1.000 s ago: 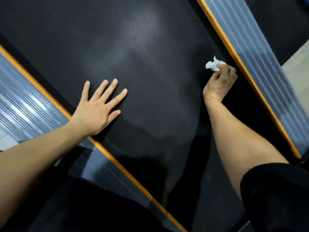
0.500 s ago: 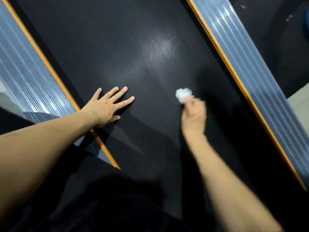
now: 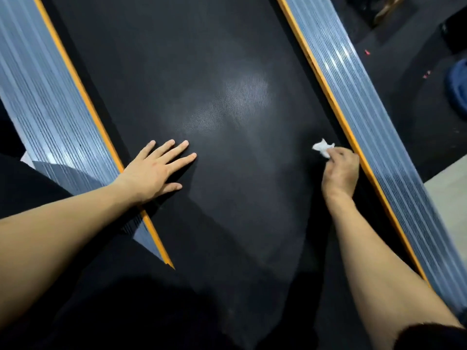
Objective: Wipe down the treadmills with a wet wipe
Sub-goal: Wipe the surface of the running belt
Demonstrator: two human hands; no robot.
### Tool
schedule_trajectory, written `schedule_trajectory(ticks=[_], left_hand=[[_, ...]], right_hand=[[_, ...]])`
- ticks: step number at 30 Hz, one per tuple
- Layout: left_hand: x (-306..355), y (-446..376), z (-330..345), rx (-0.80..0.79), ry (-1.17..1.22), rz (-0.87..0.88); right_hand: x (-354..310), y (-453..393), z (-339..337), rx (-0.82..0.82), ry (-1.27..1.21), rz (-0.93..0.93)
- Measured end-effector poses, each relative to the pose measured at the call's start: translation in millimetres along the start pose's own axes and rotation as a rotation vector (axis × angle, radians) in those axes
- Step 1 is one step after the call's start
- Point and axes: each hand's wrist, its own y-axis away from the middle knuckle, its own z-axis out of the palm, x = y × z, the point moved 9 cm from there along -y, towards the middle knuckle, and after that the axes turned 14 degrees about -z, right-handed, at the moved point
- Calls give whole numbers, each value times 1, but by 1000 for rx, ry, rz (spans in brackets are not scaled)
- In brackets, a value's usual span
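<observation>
The black treadmill belt (image 3: 227, 72) fills the middle of the head view, running away from me between two ribbed grey side rails edged in orange. My left hand (image 3: 154, 170) lies flat on the belt near its left edge, fingers spread, holding nothing. My right hand (image 3: 340, 173) presses a crumpled white wet wipe (image 3: 323, 147) onto the belt close to the right orange edge. The wipe sticks out past my fingertips.
The left side rail (image 3: 45, 102) and the right side rail (image 3: 366, 117) flank the belt. Beyond the right rail lie dark floor, a blue object (image 3: 457, 87) and a pale floor patch (image 3: 447, 200). My dark clothing fills the bottom of the view.
My right hand swept the wipe from the right edge to the belt's middle and back out to the right edge. The left hand stayed flat on the belt. The camera shifted.
</observation>
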Motion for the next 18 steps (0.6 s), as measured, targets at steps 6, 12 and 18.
schedule_trajectory(ticks=[6, 12, 18], left_hand=[[-1, -5, -11, -29, 58, -5], [0, -6, -21, -89, 69, -12], [-5, -9, -31, -78, 132, -72]], right_hand=[[-230, 92, 48, -278, -308, -308], [-296, 161, 61, -461, -355, -729], [-77, -5, -13, 16, -4, -346]])
